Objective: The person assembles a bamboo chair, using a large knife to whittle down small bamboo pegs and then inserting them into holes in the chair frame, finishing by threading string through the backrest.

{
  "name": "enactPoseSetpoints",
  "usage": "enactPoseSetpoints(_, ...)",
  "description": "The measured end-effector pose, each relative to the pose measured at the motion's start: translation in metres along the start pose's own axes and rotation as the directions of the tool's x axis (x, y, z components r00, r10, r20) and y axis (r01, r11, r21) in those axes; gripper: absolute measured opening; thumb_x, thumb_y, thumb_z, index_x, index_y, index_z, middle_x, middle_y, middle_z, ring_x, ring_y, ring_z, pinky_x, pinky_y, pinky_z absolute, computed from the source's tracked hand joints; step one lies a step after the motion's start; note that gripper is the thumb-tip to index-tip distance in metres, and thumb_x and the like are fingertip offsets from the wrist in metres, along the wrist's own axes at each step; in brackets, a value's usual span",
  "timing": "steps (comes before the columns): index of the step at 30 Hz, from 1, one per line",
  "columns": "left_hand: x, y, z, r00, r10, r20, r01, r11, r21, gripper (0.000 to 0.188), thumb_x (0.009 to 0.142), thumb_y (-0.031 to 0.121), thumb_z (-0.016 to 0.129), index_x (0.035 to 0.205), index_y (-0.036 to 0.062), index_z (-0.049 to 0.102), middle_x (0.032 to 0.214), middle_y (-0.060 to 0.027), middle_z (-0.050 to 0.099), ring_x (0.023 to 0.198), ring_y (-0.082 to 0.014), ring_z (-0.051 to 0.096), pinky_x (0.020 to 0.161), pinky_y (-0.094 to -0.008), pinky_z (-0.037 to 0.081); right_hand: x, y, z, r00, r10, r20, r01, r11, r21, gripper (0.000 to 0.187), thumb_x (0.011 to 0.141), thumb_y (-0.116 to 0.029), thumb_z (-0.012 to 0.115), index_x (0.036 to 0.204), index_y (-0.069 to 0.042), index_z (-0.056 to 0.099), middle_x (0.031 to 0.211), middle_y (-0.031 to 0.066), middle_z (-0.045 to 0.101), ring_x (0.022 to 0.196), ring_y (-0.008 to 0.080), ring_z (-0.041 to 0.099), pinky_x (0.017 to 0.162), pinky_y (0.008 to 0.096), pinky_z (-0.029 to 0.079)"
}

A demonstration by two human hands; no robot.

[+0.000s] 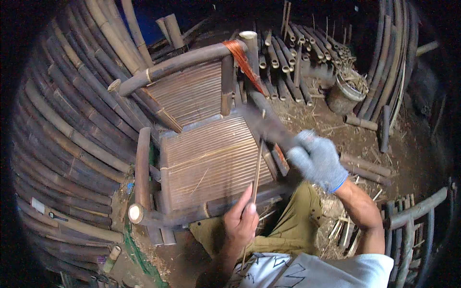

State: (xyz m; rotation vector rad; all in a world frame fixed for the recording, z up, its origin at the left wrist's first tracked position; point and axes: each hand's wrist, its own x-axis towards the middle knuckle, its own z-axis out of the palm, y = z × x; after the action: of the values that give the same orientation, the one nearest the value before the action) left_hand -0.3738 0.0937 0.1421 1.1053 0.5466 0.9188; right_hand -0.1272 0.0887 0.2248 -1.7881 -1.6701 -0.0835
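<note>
Two chair panels in, seat (pixel 213 168) and backrest (pixel 192 93); bamboo strip (pixel 259 163) unfitted, pinched in left hand (pixel 242 221), right hand (pixel 319 161) fingers wrapped round blurred tool (pixel 273 130), maybe a knife.

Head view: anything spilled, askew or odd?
A thin sliver lies loose on the slatted seat, skewed across its slats; pale scraps litter the floor. Mismatched hands too: the right hand is gloved, the left hand bare.
</note>
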Motion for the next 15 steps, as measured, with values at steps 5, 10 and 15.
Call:
enactPoseSetpoints(5, 0.016, -0.001, 0.002, 0.994, 0.082, -0.078, -0.054, 0.950, 0.307, 0.040, 0.100, 0.010, 0.054, 0.140, 0.0005, 0.052, 0.062, 0.0050, 0.048, 0.052, -0.0023, 0.042, 0.047, -0.0207, 0.036, -0.026, -0.028, 0.007, 0.961, -0.157, 0.229, 0.179, 0.981, -0.078, 0.048, 0.083, -0.054, 0.069, 0.086, -0.006, 0.063, 0.074, 0.0189, 0.064, 0.069, 0.0385, 0.066, 0.061, 0.0468, 0.051)
enactPoseSetpoints(10, 0.000, -0.002, 0.004, 0.993, 0.101, -0.065, -0.075, 0.945, 0.318, 0.040, 0.100, 0.011, 0.054, 0.138, -0.0001, 0.053, 0.064, 0.0042, 0.050, 0.054, -0.0031, 0.045, 0.050, -0.0213, 0.039, -0.012, -0.009, 0.017, 0.994, -0.106, 0.003, 0.106, 0.993, -0.057, 0.048, 0.085, -0.054, 0.066, 0.088, -0.006, 0.063, 0.072, 0.0186, 0.064, 0.068, 0.0398, 0.066, 0.060, 0.0467, 0.051)
enactPoseSetpoints(15, -0.008, -0.010, -0.002, 0.992, 0.107, -0.067, -0.085, 0.960, 0.266, 0.041, 0.099, 0.011, 0.054, 0.139, 0.0004, 0.053, 0.065, 0.0042, 0.050, 0.056, -0.0035, 0.046, 0.053, -0.0218, 0.041, 0.004, 0.001, 0.008, 0.999, -0.009, 0.031, 0.012, 0.994, -0.106, 0.044, 0.089, -0.051, 0.063, 0.088, -0.007, 0.066, 0.071, 0.0197, 0.064, 0.067, 0.0410, 0.065, 0.059, 0.0479, 0.051)
